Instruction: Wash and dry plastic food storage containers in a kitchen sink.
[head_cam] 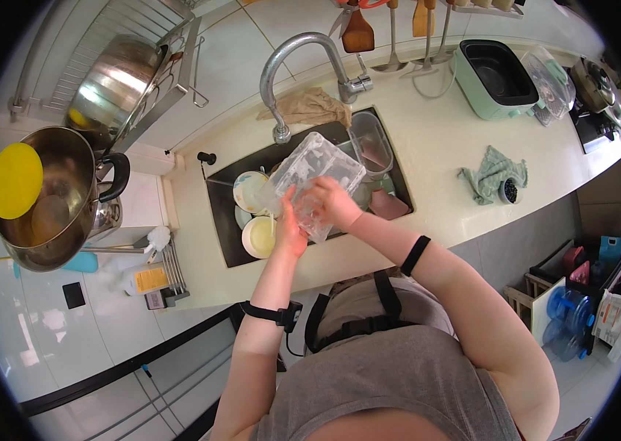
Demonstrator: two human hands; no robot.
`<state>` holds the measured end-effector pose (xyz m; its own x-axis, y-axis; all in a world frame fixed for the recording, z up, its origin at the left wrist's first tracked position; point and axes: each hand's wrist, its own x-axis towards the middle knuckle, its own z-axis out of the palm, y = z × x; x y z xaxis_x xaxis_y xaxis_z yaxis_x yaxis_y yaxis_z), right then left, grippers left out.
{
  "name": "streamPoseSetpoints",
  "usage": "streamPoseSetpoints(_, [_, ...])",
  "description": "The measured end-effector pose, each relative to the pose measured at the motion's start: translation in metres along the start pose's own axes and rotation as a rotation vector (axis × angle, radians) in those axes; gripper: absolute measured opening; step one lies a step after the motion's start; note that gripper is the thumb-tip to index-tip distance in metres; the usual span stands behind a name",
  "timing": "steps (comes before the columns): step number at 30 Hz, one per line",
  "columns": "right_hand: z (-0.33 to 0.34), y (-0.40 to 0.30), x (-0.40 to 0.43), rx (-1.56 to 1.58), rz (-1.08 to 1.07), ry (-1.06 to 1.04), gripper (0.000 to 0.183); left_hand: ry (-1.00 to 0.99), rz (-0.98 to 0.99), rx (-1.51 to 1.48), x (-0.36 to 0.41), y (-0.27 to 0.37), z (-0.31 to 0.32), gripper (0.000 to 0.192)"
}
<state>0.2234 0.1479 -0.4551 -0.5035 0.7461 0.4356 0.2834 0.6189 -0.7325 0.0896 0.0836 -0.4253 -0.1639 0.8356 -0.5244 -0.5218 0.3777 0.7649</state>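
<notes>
Over the sink (220,231) a clear plastic container (321,160) is tilted, with whitish smears or foam on its walls. My left hand (290,231) grips its near left side, thumb pointing up along it. Blurred fingers of my right hand (335,204) are bent against the container; whether they hold anything is hidden. Below it in the sink are a patterned bowl (249,187) and a pale yellow bowl (259,238) at the left. A clear plastic tub (372,132) and a pink piece (390,205) lie at the right.
A curved metal faucet (310,37) arches over the sink, with a brown cloth (310,105) behind it. Large pots (51,231) stand at the left. On the right counter are a green cooker (481,93), a green cloth (492,171) and a small bowl of dark berries (509,191).
</notes>
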Motion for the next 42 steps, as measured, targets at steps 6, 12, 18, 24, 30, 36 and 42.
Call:
streamPoseSetpoints(6, [0.002,0.002,0.009,0.099,0.183,0.201,0.022,-0.146,-0.044,0.066,-0.009,0.006,0.015,0.062])
streamPoseSetpoints(12, [0.002,-0.028,0.032,-0.013,-0.075,0.105,0.04,-0.102,-0.028,0.123,-0.002,-0.006,0.006,0.068])
streamPoseSetpoints(18, [-0.016,0.0,-0.01,-0.18,-0.257,-0.242,0.052,-0.092,0.098,0.06,-0.006,0.009,-0.001,0.065])
streamPoseSetpoints(24, [-0.01,0.046,0.001,-0.267,0.125,0.055,0.059,-0.163,0.023,0.144,-0.013,0.002,0.01,0.058])
streamPoseSetpoints(30, [0.013,-0.011,0.003,-0.153,-0.074,-0.041,0.062,-0.104,-0.059,0.146,-0.006,-0.005,-0.015,0.047])
streamPoseSetpoints(36, [-0.008,0.063,0.007,-0.22,0.29,0.162,0.048,-0.181,-0.005,0.202,-0.019,0.002,0.01,0.046])
streamPoseSetpoints(42, [-0.016,0.038,0.03,-0.152,0.239,0.217,0.048,-0.138,-0.008,0.146,-0.015,0.005,-0.003,0.055])
